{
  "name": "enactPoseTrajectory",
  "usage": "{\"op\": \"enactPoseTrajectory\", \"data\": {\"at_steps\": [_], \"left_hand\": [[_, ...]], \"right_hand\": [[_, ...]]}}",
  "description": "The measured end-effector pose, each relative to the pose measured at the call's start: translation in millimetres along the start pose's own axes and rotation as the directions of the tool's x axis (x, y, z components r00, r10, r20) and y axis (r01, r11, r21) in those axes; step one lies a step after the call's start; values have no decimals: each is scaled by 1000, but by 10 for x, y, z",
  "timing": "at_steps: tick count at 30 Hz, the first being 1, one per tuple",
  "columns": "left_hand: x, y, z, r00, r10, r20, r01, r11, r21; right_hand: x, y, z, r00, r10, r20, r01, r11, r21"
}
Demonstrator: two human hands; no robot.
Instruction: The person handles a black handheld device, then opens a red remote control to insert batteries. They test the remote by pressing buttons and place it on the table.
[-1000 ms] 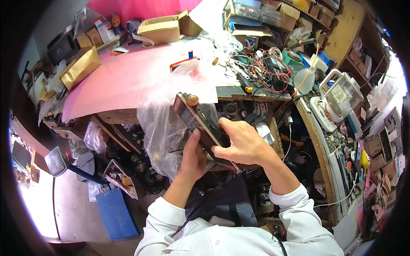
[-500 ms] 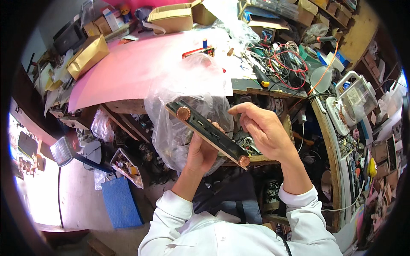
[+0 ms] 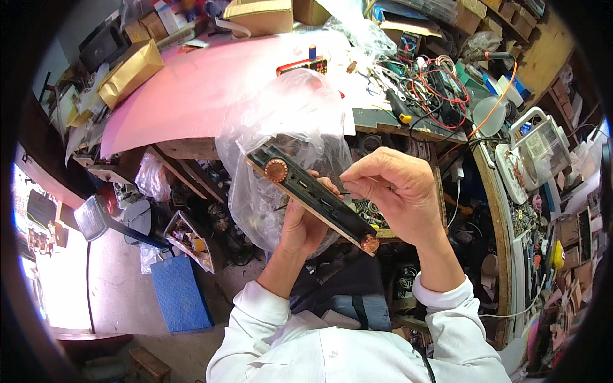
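A long black device (image 3: pixel 299 183) with slots along its edge and a round copper-coloured knob near each end is tilted in front of me. My left hand (image 3: pixel 302 228) is closed around it from below, with fingertips showing at its far side. Just right of the device, my right hand (image 3: pixel 403 195) is closed in a pinch, thumb and forefinger together. Whatever those fingertips hold, if anything, is too small to make out. A clear plastic bag (image 3: pixel 246 198) hangs behind the device and my left hand, draping from the pink-covered table (image 3: pixel 172 102).
Tangled red and black wires (image 3: pixel 440 96) and a black-and-yellow screwdriver (image 3: pixel 399 105) lie on the bench at right. A transparent-sided appliance (image 3: pixel 539 150) stands farther right. Below the table edge is an open drawer of small parts. A blue board (image 3: pixel 182 293) lies on the floor at left.
My right hand's fingers have drawn together into a pinch, closer to the device. The device stays in my left hand, nearly in the same place.
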State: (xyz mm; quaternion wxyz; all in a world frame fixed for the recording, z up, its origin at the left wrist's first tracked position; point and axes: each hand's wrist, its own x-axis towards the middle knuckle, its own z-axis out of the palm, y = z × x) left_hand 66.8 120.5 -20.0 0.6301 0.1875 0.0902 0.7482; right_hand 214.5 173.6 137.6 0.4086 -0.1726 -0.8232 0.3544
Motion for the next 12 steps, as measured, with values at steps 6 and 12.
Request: {"op": "enactPoseTrajectory", "data": {"at_steps": [6,12], "left_hand": [[-18,-5,-79,999,-26,-42,25,999,-24],[-34,-1,-109,1000,-5,3,5,1000,-24]], "right_hand": [[20,-101,131,995,-101,0,99,980,-174],[-9,-183,182,996,-80,47,89,966,-242]]}}
